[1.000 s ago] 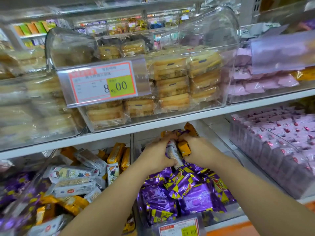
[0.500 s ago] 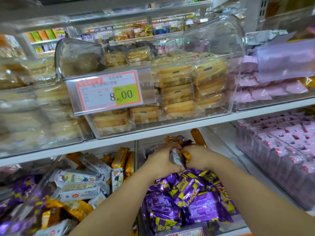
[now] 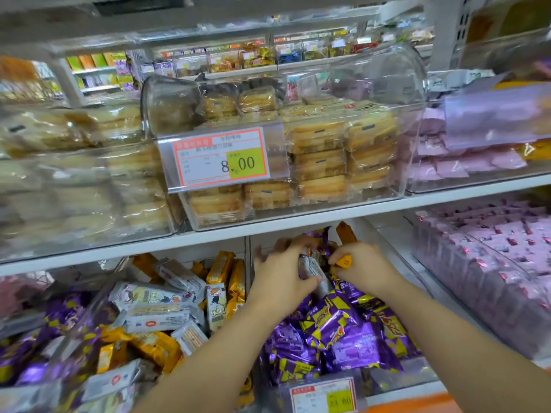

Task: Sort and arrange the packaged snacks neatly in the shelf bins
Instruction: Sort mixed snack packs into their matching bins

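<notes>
Both my hands reach deep into the clear middle bin (image 3: 417,281) on the lower shelf. My left hand (image 3: 283,275) grips a silver-wrapped snack packet (image 3: 313,268). Close beside it, my right hand (image 3: 362,268) pinches an orange snack packet (image 3: 343,260). Another orange packet (image 3: 346,232) stands upright at the back of the bin. In front of my hands lie several purple and yellow snack packets (image 3: 343,332), heaped loosely. The bin to the left (image 3: 190,311) holds a jumble of white, orange and purple packets.
The shelf board (image 3: 268,228) above hangs low over my hands. On it stands a clear bin of wrapped cakes (image 3: 322,156) with a price tag (image 3: 220,158). Pink packets (image 3: 492,257) fill the bin on the right. A second price tag (image 3: 325,397) fronts the middle bin.
The view has tilted up and shifted, so the shelves sit lower and further right in frame. My hands stay at the back of the bin; my left fingers have spread a little.
</notes>
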Demonstrator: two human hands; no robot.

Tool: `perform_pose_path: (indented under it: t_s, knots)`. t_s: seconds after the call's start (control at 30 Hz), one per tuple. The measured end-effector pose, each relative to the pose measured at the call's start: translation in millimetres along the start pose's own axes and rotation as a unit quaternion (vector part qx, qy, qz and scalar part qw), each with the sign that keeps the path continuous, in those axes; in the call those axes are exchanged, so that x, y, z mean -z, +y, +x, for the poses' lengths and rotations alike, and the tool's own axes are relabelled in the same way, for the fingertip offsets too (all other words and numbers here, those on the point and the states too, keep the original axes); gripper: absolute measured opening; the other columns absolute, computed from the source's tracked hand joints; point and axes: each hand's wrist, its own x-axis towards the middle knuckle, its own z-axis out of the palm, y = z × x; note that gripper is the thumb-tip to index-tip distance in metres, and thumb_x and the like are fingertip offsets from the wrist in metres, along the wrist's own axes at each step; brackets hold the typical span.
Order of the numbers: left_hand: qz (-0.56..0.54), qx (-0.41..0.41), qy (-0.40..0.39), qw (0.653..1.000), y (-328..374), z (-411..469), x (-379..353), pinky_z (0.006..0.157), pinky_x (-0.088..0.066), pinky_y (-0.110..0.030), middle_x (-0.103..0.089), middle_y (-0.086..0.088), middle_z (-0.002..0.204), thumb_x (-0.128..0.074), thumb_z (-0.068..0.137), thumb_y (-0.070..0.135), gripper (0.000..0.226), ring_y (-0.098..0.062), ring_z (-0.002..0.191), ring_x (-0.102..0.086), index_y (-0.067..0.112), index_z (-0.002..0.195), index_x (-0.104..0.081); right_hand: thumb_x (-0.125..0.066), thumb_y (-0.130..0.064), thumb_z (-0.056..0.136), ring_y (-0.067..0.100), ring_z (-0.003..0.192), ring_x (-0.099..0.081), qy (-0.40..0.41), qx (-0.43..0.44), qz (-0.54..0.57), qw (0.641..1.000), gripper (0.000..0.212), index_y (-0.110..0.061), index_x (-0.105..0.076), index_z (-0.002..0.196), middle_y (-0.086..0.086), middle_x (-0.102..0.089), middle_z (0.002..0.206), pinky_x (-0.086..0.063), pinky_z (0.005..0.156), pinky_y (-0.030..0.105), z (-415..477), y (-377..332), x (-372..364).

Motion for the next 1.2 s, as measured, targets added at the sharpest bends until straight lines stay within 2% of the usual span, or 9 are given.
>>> perform_pose_path:
  t_s: [0.27,0.37,0.5,0.57,0.73,0.83,1.0,1.1,1.2]
  knots:
    - [-0.012,-0.06,0.085,0.995,0.9,-29.4,13.7,0.115,-0.009,-0.053,-0.049,0.014,0.106,-0.069,0.082,0.035,0.048,-0.008,0.115,-0.043,0.04,0.123,-0.045,-0.07,-0.016,0.078,0.015,0.108,-0.058,0.046,0.04,0.02,0.998,0.031,-0.025,-0.07,0.108,-0.002,-0.065,0.116,-0.039,0.089,0.018,-34.3,-21.9,27.5]
    - [0.04,-0.16,0.131,0.978,-2.9,-37.2,11.4,0.105,-0.029,-0.06,-0.055,0.0,0.113,-0.079,0.074,0.026,0.056,-0.019,0.109,-0.052,0.035,0.117,-0.045,-0.072,-0.012,0.076,0.02,0.116,-0.054,0.066,0.061,0.021,0.996,0.043,-0.017,-0.065,0.118,0.005,-0.059,0.124,-0.034,0.1,0.022,-54.2,-30.7,25.3]
    - [-0.002,-0.242,0.131,0.961,0.1,-51.2,17.8,0.081,-0.055,-0.045,-0.039,-0.003,0.132,-0.077,0.077,0.018,0.051,-0.031,0.106,-0.058,0.028,0.115,-0.045,-0.072,-0.006,0.077,0.026,0.123,-0.048,0.088,0.06,0.039,0.994,0.049,-0.008,-0.06,0.124,0.012,-0.052,0.13,-0.026,0.097,0.015,-77.4,-38.7,25.0]
    - [-0.027,-0.257,0.14,0.956,-2.5,-59.0,23.9,0.076,-0.056,-0.041,-0.032,0.0,0.135,-0.072,0.081,0.017,0.044,-0.031,0.109,-0.058,0.028,0.114,-0.045,-0.071,-0.006,0.079,0.023,0.125,-0.046,0.101,0.055,0.045,0.992,0.051,-0.009,-0.057,0.128,0.011,-0.048,0.133,-0.024,0.097,0.011,-88.3,-46.2,23.4]
    - [-0.05,-0.254,0.179,0.949,-24.6,-87.5,52.3,0.085,-0.054,-0.045,-0.033,-0.003,0.136,-0.055,0.087,0.026,0.027,-0.032,0.123,-0.048,0.027,0.112,-0.047,-0.061,0.0,0.082,0.008,0.114,-0.044,0.098,0.101,0.072,0.987,0.053,-0.011,-0.05,0.133,-0.006,-0.036,0.125,-0.021,0.085,-0.006,-111.3,-91.2,10.3]
    - [-0.03,-0.249,0.215,0.944,-51.2,-113.2,74.8,0.085,-0.054,-0.038,-0.032,-0.003,0.134,-0.058,0.085,0.023,0.03,-0.03,0.119,-0.047,0.026,0.112,-0.045,-0.053,-0.003,0.085,0.006,0.09,-0.047,0.066,0.142,0.078,0.985,0.052,-0.018,-0.046,0.135,-0.01,-0.026,0.123,-0.035,0.078,0.007,-120.1,-127.3,-4.0]
    - [0.07,-0.166,0.252,0.951,-110.6,-150.6,108.0,0.049,-0.055,-0.037,-0.038,-0.007,0.129,-0.082,0.064,0.001,0.059,-0.031,0.105,-0.048,0.023,0.105,-0.044,-0.045,-0.008,0.092,0.023,0.075,-0.052,-0.025,0.193,0.002,0.981,0.051,-0.019,-0.034,0.141,0.003,-0.02,0.133,-0.045,0.081,0.039,-114.5,-169.5,-42.5]
    - [0.138,-0.062,0.239,0.959,-145.2,-162.0,120.1,0.065,-0.055,-0.046,-0.041,-0.01,0.129,-0.081,0.064,0.0,0.059,-0.04,0.102,-0.052,0.022,0.107,-0.047,-0.045,-0.014,0.096,0.027,0.099,-0.053,-0.034,0.192,-0.083,0.977,0.046,-0.021,-0.036,0.141,0.004,-0.026,0.137,-0.039,0.099,0.042,-99.9,-179.2,-61.5]
    - [0.203,0.001,0.17,0.964,-168.9,-169.4,121.0,0.088,-0.047,-0.054,-0.05,-0.012,0.132,-0.078,0.072,0.017,0.046,-0.04,0.108,-0.056,0.026,0.108,-0.05,-0.047,-0.03,0.097,0.022,0.135,-0.029,-0.07,0.183,-0.236,0.952,0.042,-0.03,-0.039,0.139,-0.002,-0.037,0.14,-0.003,0.114,0.052,-88.7,-179.2,-72.0]
